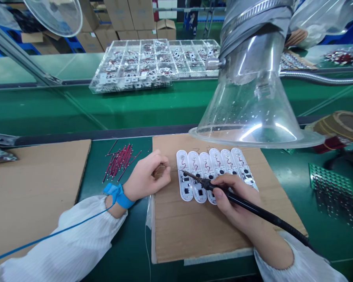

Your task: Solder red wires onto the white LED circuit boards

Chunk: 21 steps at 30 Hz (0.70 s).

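Several white oval circuit boards (184,188) with short red wires lie side by side on a brown cardboard sheet (182,231). My right hand (235,196) is closed around a black soldering iron (204,182), whose tip is at the upper part of the leftmost board. My left hand (151,172), with a blue wrist strap, is pinched on a thin wire (173,168) that reaches toward the iron's tip. To the left of that hand, a loose pile of red wires (120,158) lies on the green table.
A clear extraction hood (253,113) hangs above the boards. Clear compartment trays (138,64) of parts stand on the back ledge. Green boards (331,180) lie at right, another cardboard sheet (35,176) at left. Another person's hand (296,37) is at the upper right.
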{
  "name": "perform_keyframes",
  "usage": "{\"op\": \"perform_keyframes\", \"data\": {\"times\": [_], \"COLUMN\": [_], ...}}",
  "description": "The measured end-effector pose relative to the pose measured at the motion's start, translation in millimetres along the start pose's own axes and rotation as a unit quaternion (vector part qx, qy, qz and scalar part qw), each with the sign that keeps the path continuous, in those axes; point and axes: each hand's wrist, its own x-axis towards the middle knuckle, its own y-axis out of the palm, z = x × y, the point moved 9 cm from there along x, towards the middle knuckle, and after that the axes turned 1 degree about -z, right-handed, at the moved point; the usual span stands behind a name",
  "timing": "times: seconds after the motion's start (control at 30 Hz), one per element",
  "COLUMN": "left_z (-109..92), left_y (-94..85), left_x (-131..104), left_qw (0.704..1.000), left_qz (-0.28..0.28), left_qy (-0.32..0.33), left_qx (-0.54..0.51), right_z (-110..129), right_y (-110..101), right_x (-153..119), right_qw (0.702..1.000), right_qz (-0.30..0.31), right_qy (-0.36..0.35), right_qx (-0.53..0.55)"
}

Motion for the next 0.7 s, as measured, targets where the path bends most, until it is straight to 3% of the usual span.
{"op": "perform_keyframes", "data": {"times": [0.17, 0.27, 0.37, 0.5, 0.6, 0.7], "left_z": [0, 1, -14, -64, -96, -114], "left_y": [-13.0, -24.7, -16.5, 13.7, 34.5, 50.9], "left_x": [-1, -2, 2, 1, 1, 4], "left_qw": [0.998, 0.994, 0.998, 0.994, 0.988, 0.984], "left_qz": [-0.058, -0.103, -0.047, 0.074, 0.111, 0.125], "left_qy": [0.003, -0.024, -0.018, 0.034, 0.035, 0.022], "left_qx": [0.004, -0.007, -0.035, -0.073, -0.105, -0.123], "right_z": [-1, -8, -17, -10, 2, 10], "right_y": [-2, -19, -38, -38, -32, -28], "right_x": [-2, -11, -25, -36, -42, -49], "right_qw": [1.000, 0.996, 0.987, 0.993, 0.998, 0.997], "right_qz": [-0.009, -0.066, -0.118, -0.058, -0.031, -0.042], "right_qy": [-0.007, -0.001, 0.017, -0.005, -0.030, -0.046], "right_qx": [0.021, 0.064, 0.112, 0.101, 0.039, 0.036]}}
